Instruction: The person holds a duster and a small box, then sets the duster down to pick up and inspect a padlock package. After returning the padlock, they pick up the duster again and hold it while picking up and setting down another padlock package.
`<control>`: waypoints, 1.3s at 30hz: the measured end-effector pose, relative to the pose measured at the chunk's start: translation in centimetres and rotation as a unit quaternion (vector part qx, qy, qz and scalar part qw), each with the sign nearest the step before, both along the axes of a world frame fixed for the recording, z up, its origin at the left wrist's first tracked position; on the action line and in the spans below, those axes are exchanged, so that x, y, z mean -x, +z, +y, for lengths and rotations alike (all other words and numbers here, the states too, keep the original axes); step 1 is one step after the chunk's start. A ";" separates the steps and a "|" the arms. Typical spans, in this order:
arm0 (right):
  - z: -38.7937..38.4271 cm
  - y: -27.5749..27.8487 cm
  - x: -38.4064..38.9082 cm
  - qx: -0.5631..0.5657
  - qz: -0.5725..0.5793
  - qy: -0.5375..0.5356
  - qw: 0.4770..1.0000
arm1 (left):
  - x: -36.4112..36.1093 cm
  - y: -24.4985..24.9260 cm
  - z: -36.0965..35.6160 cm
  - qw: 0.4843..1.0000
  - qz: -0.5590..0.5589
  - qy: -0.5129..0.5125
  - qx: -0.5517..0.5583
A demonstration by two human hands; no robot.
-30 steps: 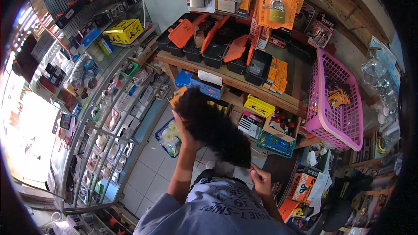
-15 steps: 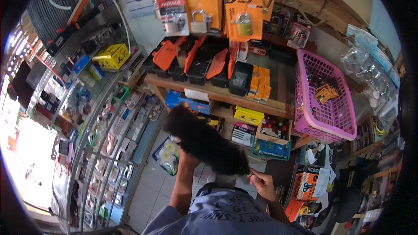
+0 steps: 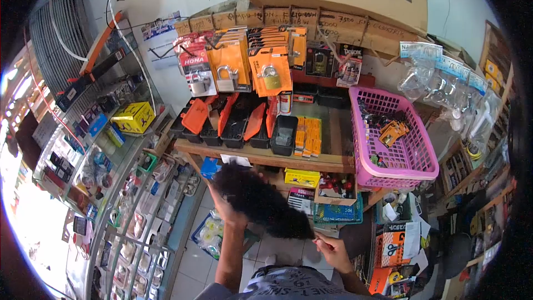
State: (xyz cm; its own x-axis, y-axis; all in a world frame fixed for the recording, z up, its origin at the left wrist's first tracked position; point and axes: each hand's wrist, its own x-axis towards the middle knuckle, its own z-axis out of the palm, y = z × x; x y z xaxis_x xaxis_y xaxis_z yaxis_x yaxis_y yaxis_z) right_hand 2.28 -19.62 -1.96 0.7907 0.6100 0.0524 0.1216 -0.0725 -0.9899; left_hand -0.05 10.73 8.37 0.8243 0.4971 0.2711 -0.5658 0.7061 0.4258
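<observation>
A black, fluffy feather duster (image 3: 266,200) lies slantwise in front of my body, between my two hands. My left hand (image 3: 229,210) is against its far left part, with the fingers mostly hidden behind the dark feathers. At its lower right end my right hand (image 3: 334,251) is closed, thumb and fingers pinched on the thin end. Just beyond the duster is the wooden shelf (image 3: 266,158), which carries black bins with orange lids (image 3: 195,115) and small orange boxes (image 3: 308,136).
A pink basket (image 3: 363,175) of small packets stands on the right. Carded padlocks (image 3: 270,72) hang above the shelf. Along the left runs a glass display case (image 3: 125,189). A tray of bagged goods (image 3: 211,233) is low on the left, and an orange box (image 3: 390,244) low on the right.
The view has tilted up, showing more wall and the cardboard box on top. The feather duster stays between my hands, lying a little flatter, and my left hand shows more.
</observation>
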 end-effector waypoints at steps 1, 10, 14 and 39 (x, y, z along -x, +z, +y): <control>0.0 0.0 -0.2 0.001 0.002 -0.003 1.000 | -0.4 0.2 0.0 0.998 0.027 0.025 0.053; -0.8 0.9 -0.5 0.026 0.066 0.029 0.997 | -2.0 1.7 -0.6 0.992 0.069 0.072 0.084; -0.7 0.8 -0.7 -0.004 0.047 0.002 0.999 | -2.8 -1.6 0.4 0.987 0.006 0.043 -0.153; -2.0 0.9 -1.4 -0.024 0.085 -0.030 0.996 | -5.0 1.7 -1.2 0.996 -0.004 -0.082 0.042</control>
